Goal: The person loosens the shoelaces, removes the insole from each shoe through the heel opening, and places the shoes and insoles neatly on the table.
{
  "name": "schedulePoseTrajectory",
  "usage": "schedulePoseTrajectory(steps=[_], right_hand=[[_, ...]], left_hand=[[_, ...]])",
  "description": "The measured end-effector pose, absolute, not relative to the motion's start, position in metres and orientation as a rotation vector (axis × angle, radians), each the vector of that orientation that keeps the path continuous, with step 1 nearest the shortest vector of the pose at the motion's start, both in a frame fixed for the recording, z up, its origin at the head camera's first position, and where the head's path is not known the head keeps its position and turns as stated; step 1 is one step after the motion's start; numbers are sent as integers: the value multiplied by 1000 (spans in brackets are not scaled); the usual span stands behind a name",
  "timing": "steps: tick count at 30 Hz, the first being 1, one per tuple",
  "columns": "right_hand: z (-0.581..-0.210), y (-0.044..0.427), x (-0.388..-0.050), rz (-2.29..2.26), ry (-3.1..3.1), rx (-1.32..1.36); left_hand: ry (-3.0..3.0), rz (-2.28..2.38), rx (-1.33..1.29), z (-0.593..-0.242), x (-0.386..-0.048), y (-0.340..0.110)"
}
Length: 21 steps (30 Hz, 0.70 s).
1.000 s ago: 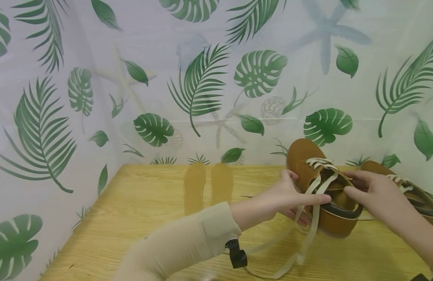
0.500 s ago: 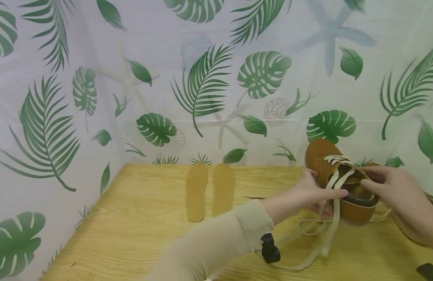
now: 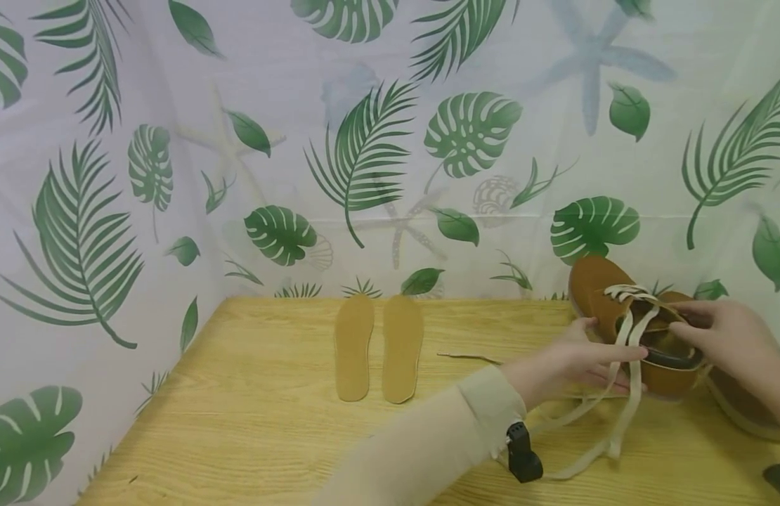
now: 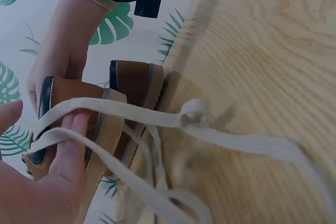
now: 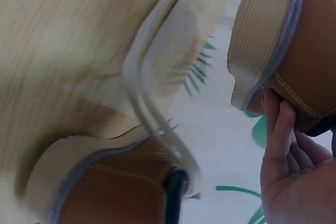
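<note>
A brown lace-up shoe [image 3: 595,288] is lifted off the table at the right, toe tilted up and away. My left hand [image 3: 576,357] grips its left side near the heel, thumb along the dark padded collar and fingers against the outside. On the opposite side my right hand [image 3: 734,337] holds the collar, thumb by the opening; in the right wrist view its fingers [image 5: 281,135] press the brown side above the pale sole. Untied cream laces [image 3: 633,414] hang over the left side. A second brown shoe [image 3: 744,404] stands behind my right hand, partly hidden.
Two tan insoles [image 3: 353,351] lie side by side at mid-table on the wooden tabletop [image 3: 257,414]. A thin lace end [image 3: 469,356] stretches over the wood near the left sleeve. A leaf-patterned curtain [image 3: 365,267] borders the table at the back and left.
Both hands have carried the shoe to the right and slightly lower, closer to the second shoe. The laces trail along with it, and the insoles are now fully uncovered by the left sleeve.
</note>
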State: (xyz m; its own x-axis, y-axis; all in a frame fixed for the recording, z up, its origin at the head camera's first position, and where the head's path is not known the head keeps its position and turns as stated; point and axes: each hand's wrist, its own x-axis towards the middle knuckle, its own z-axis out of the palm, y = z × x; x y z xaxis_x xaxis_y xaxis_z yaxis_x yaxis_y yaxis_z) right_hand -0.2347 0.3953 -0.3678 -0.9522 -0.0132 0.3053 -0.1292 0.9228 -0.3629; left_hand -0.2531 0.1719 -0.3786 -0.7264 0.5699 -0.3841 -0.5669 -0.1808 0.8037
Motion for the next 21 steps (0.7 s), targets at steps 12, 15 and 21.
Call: schedulePoseTrajectory(steps=[12,15,21], right_hand=[[-396,425,-248,530,-2848,104],[-402,429,-250,510,-2860,90],[-404,428,-254,383,-2941,71]], left_hand=[[1293,1923,100,-409,-248,186],[1265,1929,183,-421,-241,189],[1285,1897,261,-431,-224,194]])
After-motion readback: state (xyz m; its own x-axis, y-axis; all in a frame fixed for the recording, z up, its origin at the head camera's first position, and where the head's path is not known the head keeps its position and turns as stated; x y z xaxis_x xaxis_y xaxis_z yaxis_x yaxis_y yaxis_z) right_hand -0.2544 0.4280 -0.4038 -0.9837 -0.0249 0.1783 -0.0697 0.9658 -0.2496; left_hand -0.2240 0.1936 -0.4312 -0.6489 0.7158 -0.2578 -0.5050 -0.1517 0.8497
